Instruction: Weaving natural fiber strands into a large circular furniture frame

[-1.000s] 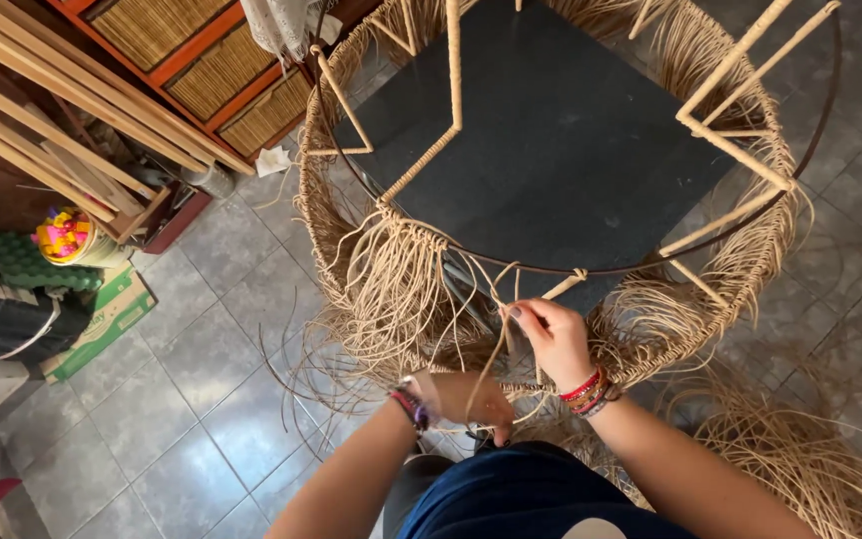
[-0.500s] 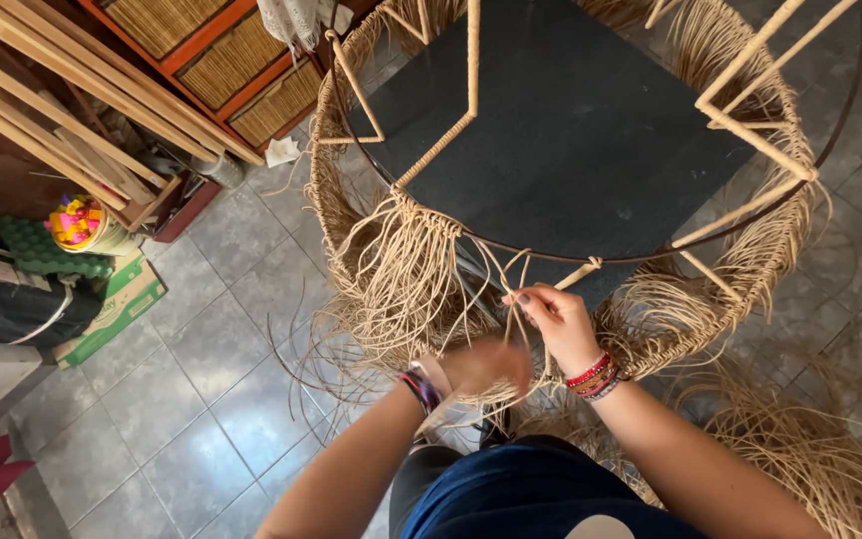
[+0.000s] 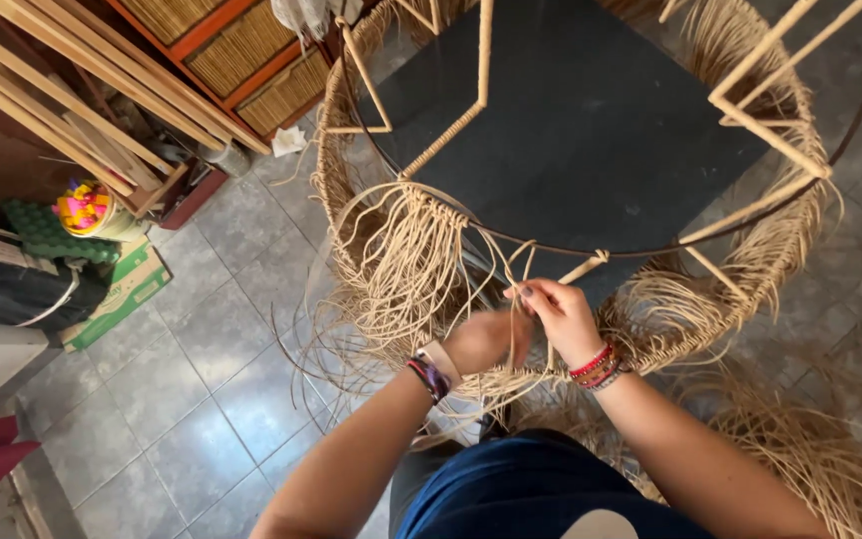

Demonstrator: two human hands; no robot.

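A: Where are the hands sitting on it?

B: Both are working at the near edge of the round wicker frame (image 3: 591,130), right by the dark metal ring (image 3: 650,248). The right hand (image 3: 563,317) is pinching a pale cane strand (image 3: 511,262) between its fingertips, closed tight on it. The left hand (image 3: 479,341) is curling just beside it, touching it; it looks to be closing on strands too, though its fingers are turning away and I cannot tell for sure.

A: What is worrying you?

B: The loose hanging fibres (image 3: 401,269) are crowding the left side of the ring, and the strand in hand is running through them. I am thinking it could be snagging a neighbour and dragging it into the wrap, leaving a lump or a gap.

A: Anything else?

B: The strand is looking thin and dry, so a sharp tug could be snapping or splitting it. Also the frame is tilting toward the person with only the hands near it, and a hard pull might be shifting it on the tiled floor (image 3: 202,329). More fibres (image 3: 810,459) are piling by the right elbow, where they could be catching an arm
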